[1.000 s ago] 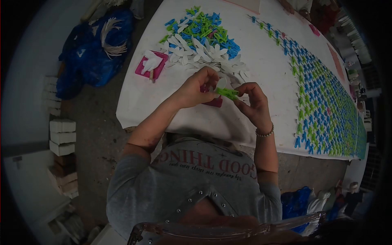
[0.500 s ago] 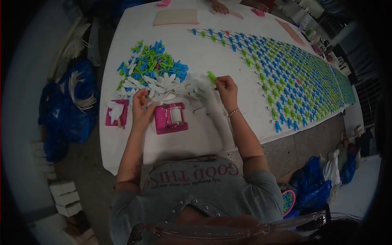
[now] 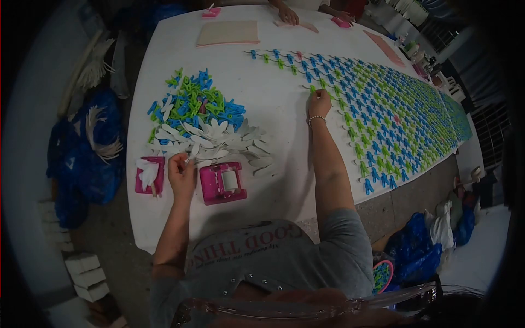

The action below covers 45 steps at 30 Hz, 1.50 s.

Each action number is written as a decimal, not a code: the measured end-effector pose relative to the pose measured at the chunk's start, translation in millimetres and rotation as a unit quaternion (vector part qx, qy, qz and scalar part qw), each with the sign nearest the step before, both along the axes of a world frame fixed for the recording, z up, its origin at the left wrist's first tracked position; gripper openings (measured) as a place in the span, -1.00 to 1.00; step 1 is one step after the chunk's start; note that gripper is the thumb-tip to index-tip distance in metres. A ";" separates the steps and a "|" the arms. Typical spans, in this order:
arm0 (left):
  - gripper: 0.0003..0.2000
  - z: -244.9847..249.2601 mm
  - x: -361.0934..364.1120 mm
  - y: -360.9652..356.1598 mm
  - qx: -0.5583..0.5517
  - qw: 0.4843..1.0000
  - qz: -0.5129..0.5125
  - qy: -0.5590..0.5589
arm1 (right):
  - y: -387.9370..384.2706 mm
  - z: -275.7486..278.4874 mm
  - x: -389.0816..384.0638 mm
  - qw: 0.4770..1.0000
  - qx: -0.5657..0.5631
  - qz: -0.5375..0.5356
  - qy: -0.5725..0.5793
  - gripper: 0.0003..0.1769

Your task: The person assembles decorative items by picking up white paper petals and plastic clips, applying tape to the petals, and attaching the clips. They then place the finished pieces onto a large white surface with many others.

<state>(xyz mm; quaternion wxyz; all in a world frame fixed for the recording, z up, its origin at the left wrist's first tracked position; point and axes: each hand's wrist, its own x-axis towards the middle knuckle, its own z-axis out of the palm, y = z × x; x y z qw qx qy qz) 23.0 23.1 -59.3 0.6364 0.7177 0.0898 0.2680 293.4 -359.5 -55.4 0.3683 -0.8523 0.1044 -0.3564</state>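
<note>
My right hand (image 3: 320, 104) is stretched forward and pinches a green clip shaped like a small clothespin (image 3: 313, 89) at the left edge of the laid-out clips (image 3: 377, 104). My left hand (image 3: 182, 170) is low over the table with curled fingers, at the near edge of a heap of flat white petal-shaped pieces (image 3: 219, 134). Whether a white piece is between those fingertips is hard to make out. Just right of that hand stands a magenta holder (image 3: 209, 191) with a white roller (image 3: 230, 180) in it. Behind the white pieces lies a pile of blue and green clips (image 3: 199, 101).
The white table (image 3: 268, 199) also carries a smaller magenta tray (image 3: 141, 183) with white pieces and a beige board (image 3: 228, 34). Another person's hand (image 3: 288, 15) works at the far side. Blue bags (image 3: 87, 158) lie left of the table, and a pink-rimmed basket (image 3: 384, 276) is at lower right.
My right hand has moved forward and right with the green clip, up to the rows. My left hand has shifted a little left, away from the magenta holder. The view has tilted slightly.
</note>
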 end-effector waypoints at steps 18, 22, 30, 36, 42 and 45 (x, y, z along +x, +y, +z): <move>-0.78 -6.0 1.3 4.2 0.054 0.998 0.021 -0.004 | 27.4 14.1 -29.2 0.999 -0.028 0.041 0.015 -0.81; -0.79 -7.4 2.3 4.4 0.041 0.999 0.025 -0.012 | 54.4 21.6 -97.1 0.944 0.031 0.312 0.104 -0.85; -0.82 -3.3 -4.3 -0.6 0.041 0.996 0.049 -0.059 | 87.2 40.2 -185.7 0.882 -0.158 0.418 0.153 -0.87; -0.81 18.0 -9.9 -2.6 0.096 0.991 0.054 -0.072 | 79.5 41.3 -178.5 0.852 -0.235 0.453 0.113 -0.88; -0.82 56.1 -12.0 -11.8 0.133 0.986 0.018 -0.096 | 74.3 37.4 -171.9 0.839 -0.250 0.475 0.087 -0.87; -0.84 76.0 -13.2 -17.0 0.142 0.985 -0.059 -0.076 | 74.7 45.4 -175.7 0.869 -0.209 0.437 0.104 -0.87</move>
